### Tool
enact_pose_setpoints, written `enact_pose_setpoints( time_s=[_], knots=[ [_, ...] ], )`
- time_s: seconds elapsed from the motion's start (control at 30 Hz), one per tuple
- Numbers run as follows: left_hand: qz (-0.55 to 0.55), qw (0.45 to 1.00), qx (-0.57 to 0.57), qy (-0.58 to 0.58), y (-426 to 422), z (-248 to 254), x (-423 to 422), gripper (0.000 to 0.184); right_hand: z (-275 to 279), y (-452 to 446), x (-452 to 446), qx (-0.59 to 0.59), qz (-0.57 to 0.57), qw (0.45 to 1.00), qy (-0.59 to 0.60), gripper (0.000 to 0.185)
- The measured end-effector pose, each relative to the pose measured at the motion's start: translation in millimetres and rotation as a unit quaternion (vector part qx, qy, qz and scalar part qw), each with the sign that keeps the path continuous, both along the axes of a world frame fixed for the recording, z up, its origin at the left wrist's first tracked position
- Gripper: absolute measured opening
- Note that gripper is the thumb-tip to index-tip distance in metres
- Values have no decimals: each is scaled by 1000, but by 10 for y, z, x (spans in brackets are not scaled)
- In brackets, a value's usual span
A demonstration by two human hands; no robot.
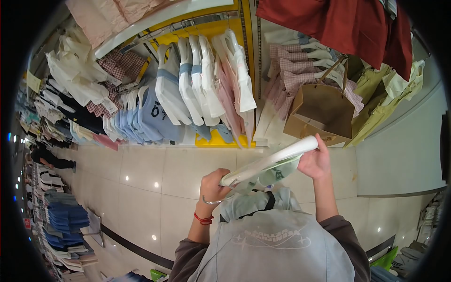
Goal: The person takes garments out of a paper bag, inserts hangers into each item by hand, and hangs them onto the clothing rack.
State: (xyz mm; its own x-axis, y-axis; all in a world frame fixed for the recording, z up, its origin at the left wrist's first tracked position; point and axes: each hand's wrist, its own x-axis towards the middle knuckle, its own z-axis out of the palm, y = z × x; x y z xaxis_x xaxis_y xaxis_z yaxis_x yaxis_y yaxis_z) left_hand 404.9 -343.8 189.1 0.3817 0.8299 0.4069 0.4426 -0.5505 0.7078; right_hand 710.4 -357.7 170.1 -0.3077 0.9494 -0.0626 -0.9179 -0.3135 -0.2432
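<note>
A white hanger [275, 159] with a metal hook slants across in front of my chest, its far end raised to the right. Thin pale green and white cloth [275, 175] hangs along its underside, partly see-through. My left hand [214, 187] is closed around the hanger's lower end, just above the hook. At the raised end, my right hand [315, 161] holds the tip of the hanger, with a finger behind it and the palm facing inward. The hanger hides part of the right fingers.
A rack ahead carries white tops [183, 89] and blue shirts [152, 110]. An open brown paper bag [307, 110] hangs by pink checked clothes at right. Folded jeans [66, 218] lie at left, and a person [49, 157] stands farther back on the tiled floor [141, 174].
</note>
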Motion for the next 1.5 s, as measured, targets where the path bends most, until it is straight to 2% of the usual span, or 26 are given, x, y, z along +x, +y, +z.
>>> enact_pose_setpoints(
  time_s=[0.2, 0.3, 0.4, 0.5, 0.6, 0.8, 0.9, 1.0, 1.2, 1.4, 1.5],
  knots=[
    [-14, 1000, -2, -20, -33, 119, 0, 31, -112, -42, -43, -47, -7, 999, -10, 42],
    [-31, 998, 41, -45, -44, 121, -45, 40, -149, -89, -138, 18, -18, 999, 41, 39],
    [-88, 991, 49, -89, -44, 166, -96, 32, -307, -95, -213, 147, -22, 980, 130, 34],
    [-93, 990, 80, -69, -19, 195, -152, 34, -130, -184, -288, 137, -25, 987, 83, 33],
    [-51, 992, 62, -92, 6, 165, -251, 35, -32, -235, -265, 194, 5, 980, -34, 38],
    [-64, 994, 1, -91, 16, 157, -348, 37, -9, -347, -235, 174, 3, 985, -15, 44],
    [-44, 992, -8, -114, 48, 161, -320, 37, 96, -375, -264, 138, -43, 989, -32, 42],
    [-20, 993, -29, -114, 65, 178, -323, 37, 122, -377, -221, 153, -68, 983, -75, 36],
    [45, 994, 4, -104, 22, 135, -383, 42, 296, -408, -205, 127, -144, 949, -252, 30],
    [99, 991, 51, -72, -22, 220, -382, 43, 420, -407, -251, 87, -214, 907, -353, 26],
    [89, 991, 83, -59, -11, 214, -404, 41, 451, -432, -235, 65, -219, 890, -395, 25]
  ],
)
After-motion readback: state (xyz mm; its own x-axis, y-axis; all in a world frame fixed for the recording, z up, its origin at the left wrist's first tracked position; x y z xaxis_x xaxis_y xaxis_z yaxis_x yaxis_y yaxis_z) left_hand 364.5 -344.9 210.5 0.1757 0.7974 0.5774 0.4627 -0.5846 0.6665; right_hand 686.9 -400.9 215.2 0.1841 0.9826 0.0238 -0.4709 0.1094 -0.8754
